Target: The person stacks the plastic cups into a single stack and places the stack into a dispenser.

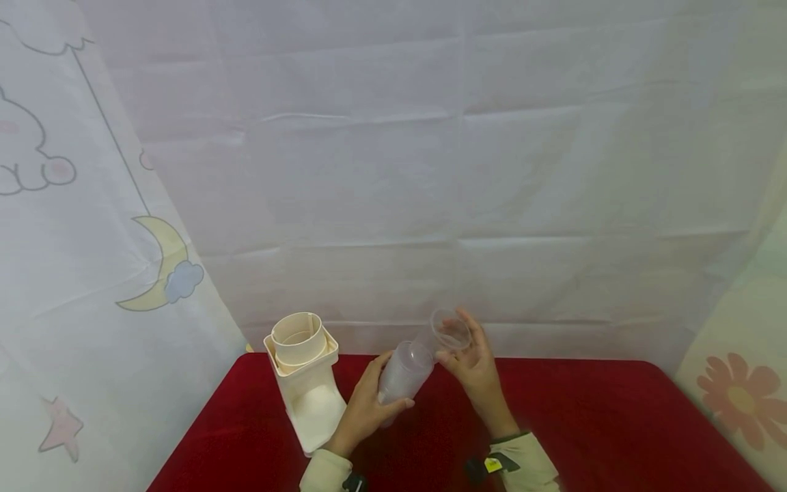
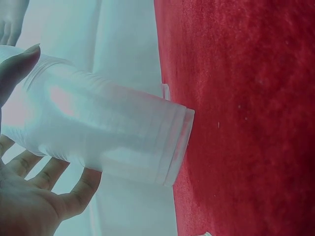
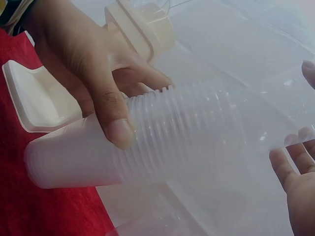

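Observation:
A stack of nested clear plastic cups (image 1: pixel 407 372) is tilted above the table. My left hand (image 1: pixel 364 408) grips it around the side, thumb across the front and fingers behind. In the right wrist view that left hand (image 3: pixel 93 69) holds the stack just below its ribbed rims. My right hand (image 1: pixel 478 369) holds a single clear cup (image 1: pixel 451 329) between thumb and fingers, at the upper end of the stack. The right wrist view shows this cup (image 3: pixel 280 113) in line with the stack, its lower end overlapping the rims.
On the left of the red-covered table (image 1: pixel 584 417) stands a cream plastic holder (image 1: pixel 313 410) with a round collar (image 1: pixel 299 342) on top. Behind the table hangs a pale cloth backdrop (image 1: pixel 393 205). A clear plastic piece (image 3: pixel 152 223) shows at the bottom of the right wrist view.

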`<state>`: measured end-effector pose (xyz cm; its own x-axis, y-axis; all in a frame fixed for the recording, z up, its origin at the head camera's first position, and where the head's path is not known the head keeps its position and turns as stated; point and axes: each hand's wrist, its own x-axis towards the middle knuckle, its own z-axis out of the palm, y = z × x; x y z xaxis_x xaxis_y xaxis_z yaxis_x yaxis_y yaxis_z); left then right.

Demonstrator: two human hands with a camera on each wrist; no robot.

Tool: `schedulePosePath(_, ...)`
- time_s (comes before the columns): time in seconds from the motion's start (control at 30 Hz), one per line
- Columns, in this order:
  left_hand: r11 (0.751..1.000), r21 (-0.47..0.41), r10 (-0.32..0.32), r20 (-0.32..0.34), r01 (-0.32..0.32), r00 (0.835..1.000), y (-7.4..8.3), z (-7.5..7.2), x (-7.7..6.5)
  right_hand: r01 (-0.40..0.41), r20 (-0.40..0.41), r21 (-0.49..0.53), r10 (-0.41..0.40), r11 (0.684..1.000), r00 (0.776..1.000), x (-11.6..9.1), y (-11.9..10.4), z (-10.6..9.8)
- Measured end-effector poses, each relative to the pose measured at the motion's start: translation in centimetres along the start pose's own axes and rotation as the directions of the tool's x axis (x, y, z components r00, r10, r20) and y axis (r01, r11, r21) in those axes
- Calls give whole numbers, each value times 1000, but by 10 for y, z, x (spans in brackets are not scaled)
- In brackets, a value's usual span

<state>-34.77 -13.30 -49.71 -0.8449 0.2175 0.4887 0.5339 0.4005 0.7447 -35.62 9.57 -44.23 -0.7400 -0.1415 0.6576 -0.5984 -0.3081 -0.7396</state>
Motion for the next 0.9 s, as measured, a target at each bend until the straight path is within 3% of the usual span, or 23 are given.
schedulePosePath(0.2, 1000, 8, 13, -1, -13, 1000, -1, 0, 0, -14, 24, -35, 14, 999, 1000, -2, 6, 4)
schedulePosePath(0.57, 999, 30, 17, 6, -18, 1000, 0, 0, 0, -26, 19, -276, 32, 961, 999, -6, 13, 11)
schedulePosePath(0.9, 999, 37, 7, 14, -8, 1000, 1, -1, -1, -48, 45, -258, 62, 965, 997, -7, 18, 11)
